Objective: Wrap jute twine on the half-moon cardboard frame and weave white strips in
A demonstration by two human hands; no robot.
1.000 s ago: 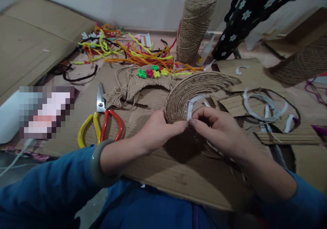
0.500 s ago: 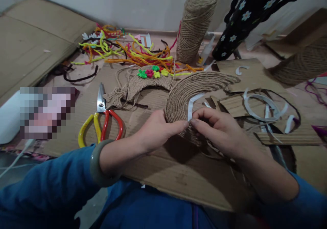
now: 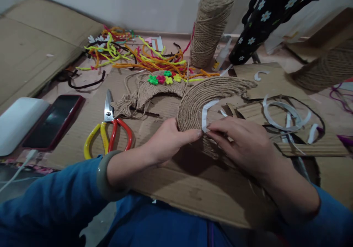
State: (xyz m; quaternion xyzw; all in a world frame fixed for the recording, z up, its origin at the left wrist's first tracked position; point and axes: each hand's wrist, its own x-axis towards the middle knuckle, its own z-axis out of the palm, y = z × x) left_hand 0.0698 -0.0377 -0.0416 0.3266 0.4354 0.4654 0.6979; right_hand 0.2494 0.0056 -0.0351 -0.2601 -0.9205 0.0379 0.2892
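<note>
A crescent of coiled jute twine [image 3: 190,111] is held over the cardboard, its curved rows glued side by side. My left hand [image 3: 171,138] grips its left lower edge, thumb on top and fingers hidden beneath. A white paper strip [image 3: 204,116] lines the inner curve of the crescent. At the strip's lower end, my right hand [image 3: 239,138] pinches with thumb and forefinger close to my left thumb; the strip end is partly hidden there. Behind lies a smaller twine crescent [image 3: 162,90] with small coloured flowers [image 3: 161,79], beside a twine star [image 3: 125,105].
Scissors [image 3: 109,125] with yellow and red handles lie left of my hands, near a phone [image 3: 53,122] and a white case [image 3: 22,124]. Pipe cleaners [image 3: 154,57], a twine spool [image 3: 209,30] and a glue bottle [image 3: 222,56] stand or lie behind. White tape rings [image 3: 284,116] are at right.
My right hand has turned slightly, its knuckles rolling over and fingers closing at the strip's lower end. The left hand and crescent have barely shifted.
</note>
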